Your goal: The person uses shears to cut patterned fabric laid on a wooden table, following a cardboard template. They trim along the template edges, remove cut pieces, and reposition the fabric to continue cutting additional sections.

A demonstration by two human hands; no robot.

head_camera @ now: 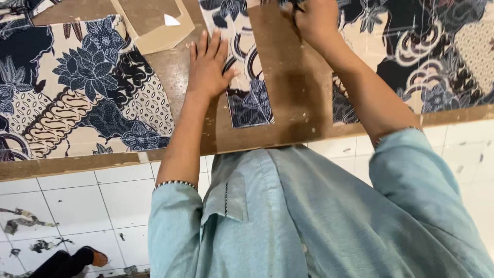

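A brown cardboard template (293, 87) lies lengthwise on a strip of dark blue and cream batik fabric (252, 103) on the wooden table (175, 72). My left hand (208, 64) rests flat with fingers spread, its palm on the bare wood and its fingertips and thumb touching the strip's left edge. At the top edge of the view my right hand (314, 20) is at the far end of the template, fingers closed around a thin dark tool that is mostly hidden. Both forearms come out of light blue-green sleeves.
A large piece of batik cloth (77, 92) covers the table at the left, and more patterned cloth (437, 51) lies at the right. Cardboard pattern pieces (154, 25) sit at the back. Below the table edge are white floor tiles (77, 206) with fabric scraps, and another person's sandalled foot (95, 256).
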